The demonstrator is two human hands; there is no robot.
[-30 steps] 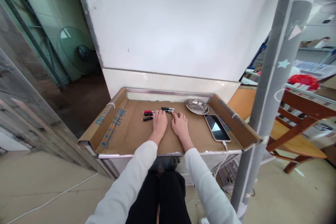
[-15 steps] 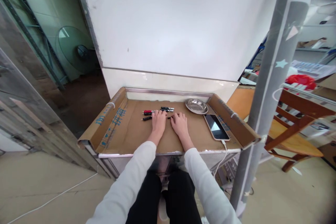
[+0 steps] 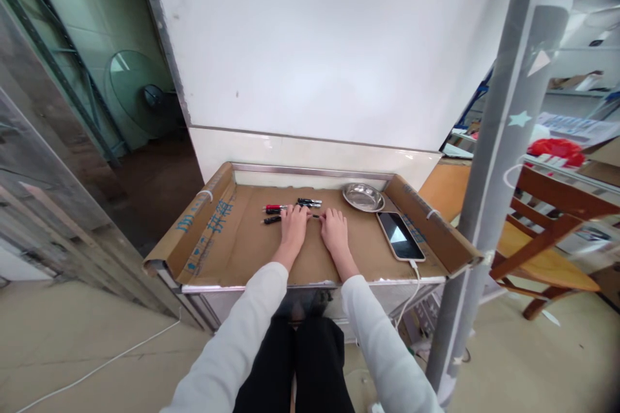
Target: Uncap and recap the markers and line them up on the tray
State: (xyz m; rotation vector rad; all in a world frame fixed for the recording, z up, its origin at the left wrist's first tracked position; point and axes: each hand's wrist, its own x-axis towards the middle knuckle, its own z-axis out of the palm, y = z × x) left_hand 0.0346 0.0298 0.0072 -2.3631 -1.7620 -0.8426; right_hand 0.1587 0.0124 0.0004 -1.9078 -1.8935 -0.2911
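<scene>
My left hand [image 3: 293, 231] rests low over the cardboard, its fingers curled round a thin dark pen [image 3: 315, 216]. The other end of that pen meets the pinched fingertips of my right hand [image 3: 335, 231]. A black pen end [image 3: 272, 220] sticks out left of my left hand; whether it belongs to the same pen is hidden. Just beyond my left fingers lie a red-and-black pen [image 3: 275, 209] and a black pen with a clear, silvery end [image 3: 309, 202].
Cardboard [image 3: 252, 251] with raised sides lines the table. A round metal dish [image 3: 363, 197] sits at the back right, near a phone [image 3: 400, 236] with a white cable [image 3: 413, 297]. A grey pole [image 3: 501, 161] and a wooden chair [image 3: 547, 239] stand to the right.
My right hand has shifted slightly right, away from my left hand. More of the thin pen now shows between them. The pens behind look unmoved.
</scene>
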